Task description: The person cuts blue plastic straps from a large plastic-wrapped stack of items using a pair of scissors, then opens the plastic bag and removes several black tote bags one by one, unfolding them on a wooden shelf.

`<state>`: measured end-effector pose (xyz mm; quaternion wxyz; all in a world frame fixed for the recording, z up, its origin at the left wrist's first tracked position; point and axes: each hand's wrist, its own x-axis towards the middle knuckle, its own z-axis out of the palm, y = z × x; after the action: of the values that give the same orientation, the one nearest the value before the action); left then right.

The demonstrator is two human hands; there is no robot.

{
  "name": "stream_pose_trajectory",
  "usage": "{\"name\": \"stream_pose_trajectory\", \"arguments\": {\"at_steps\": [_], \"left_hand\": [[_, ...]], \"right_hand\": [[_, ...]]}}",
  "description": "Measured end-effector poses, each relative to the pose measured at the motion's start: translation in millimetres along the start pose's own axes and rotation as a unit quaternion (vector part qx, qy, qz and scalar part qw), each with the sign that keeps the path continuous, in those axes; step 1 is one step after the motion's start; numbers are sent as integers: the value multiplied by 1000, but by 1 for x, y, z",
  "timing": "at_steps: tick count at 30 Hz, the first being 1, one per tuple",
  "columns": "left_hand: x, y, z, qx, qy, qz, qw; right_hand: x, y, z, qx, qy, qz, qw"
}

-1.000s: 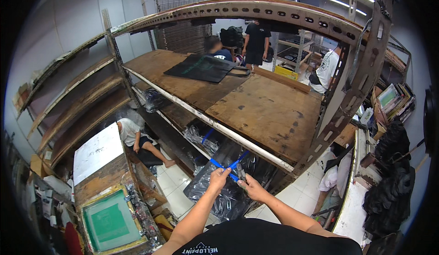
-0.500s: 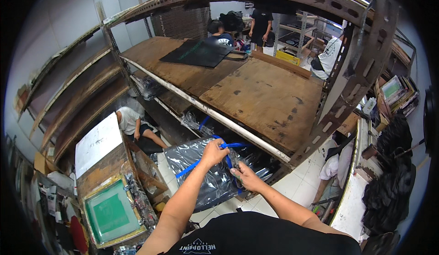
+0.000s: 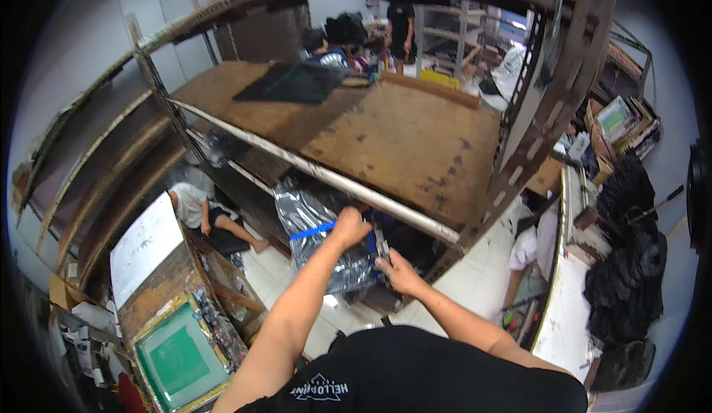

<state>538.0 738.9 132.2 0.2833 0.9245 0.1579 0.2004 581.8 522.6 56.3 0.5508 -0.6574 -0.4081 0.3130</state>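
Note:
A dark bundle in clear plastic wrap point(image 3: 300, 204) stands partly beneath the front edge of the shelf, with a blue strap point(image 3: 311, 232) around it. My left hand point(image 3: 350, 228) is closed at the bundle's upper right, gripping the blue strap, most of which its fingers cover. Just right of and below it, my right hand point(image 3: 399, 272) is closed around a slim greyish metallic tool point(image 3: 381, 244) pointing up beside the left hand. The tool's exact kind is blurred. Dark shadow under the shelf hides the bundle's right side.
A metal-framed shelf with a wooden board point(image 3: 400, 146) spans ahead, bearing a flat black bag point(image 3: 289, 83). On the left are a green screen-printing frame point(image 3: 178, 357) and a seated person point(image 3: 196, 205). Black bags point(image 3: 627, 279) hang at right. Other people are at the back.
The whole view has shifted with my head, moving the shelf left and up. My left hand has pulled down closer to the bundle's edge, and less blue strap shows beside it.

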Motion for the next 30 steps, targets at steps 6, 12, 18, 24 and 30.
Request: {"name": "stream_pose_trajectory", "arguments": {"at_steps": [6,12,18,24,30], "left_hand": [[-16,1,-10,88,-37,-27,995],[-11,4,-27,2,-39,-48,998],[-10,-13,-25,-76,0,-29,997],[-16,-34,-11,-56,80,47,994],[-22,-20,-14,-138,71,-43,987]], "right_hand": [[-14,-38,4,54,52,188,979],[4,-44,0,141,98,231,958],[30,-37,1,119,83,229,963],[37,-57,1,123,83,221,964],[53,-51,-1,173,91,278,941]]}}
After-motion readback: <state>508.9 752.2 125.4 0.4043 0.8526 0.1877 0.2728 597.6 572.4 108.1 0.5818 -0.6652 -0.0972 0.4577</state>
